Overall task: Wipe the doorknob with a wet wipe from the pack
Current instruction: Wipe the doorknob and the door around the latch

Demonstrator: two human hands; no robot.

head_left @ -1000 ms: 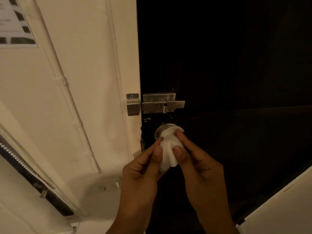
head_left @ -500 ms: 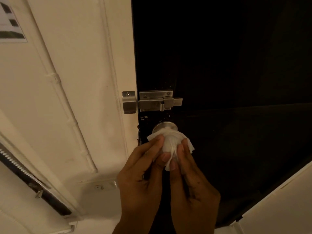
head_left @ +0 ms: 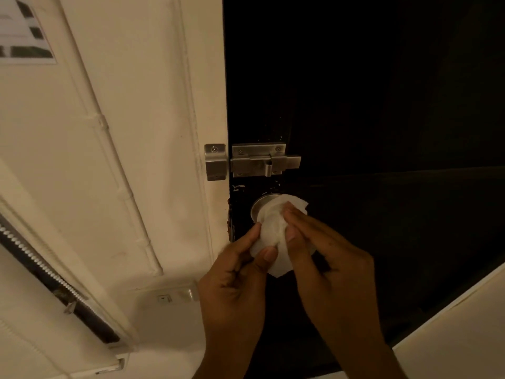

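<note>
A round metal doorknob (head_left: 259, 207) sticks out of a dark door (head_left: 369, 105), and only its upper left edge shows. A white wet wipe (head_left: 272, 228) is draped over the rest of the knob. My left hand (head_left: 237, 277) pinches the wipe's lower left side between thumb and fingers. My right hand (head_left: 328, 258) presses the wipe against the knob from the right, fingertips on top. The pack is not in view.
A steel slide bolt (head_left: 262, 161) sits just above the knob, with its keeper (head_left: 216, 162) on the cream door frame (head_left: 202, 91). A wall switch plate (head_left: 175, 295) lies lower left. A pale ledge (head_left: 451, 337) crosses the lower right.
Both hands have shifted on the knob: the right hand moved up and over to the right side of the wipe, the left thumb dropped lower. The wipe now spreads further over the knob's top.
</note>
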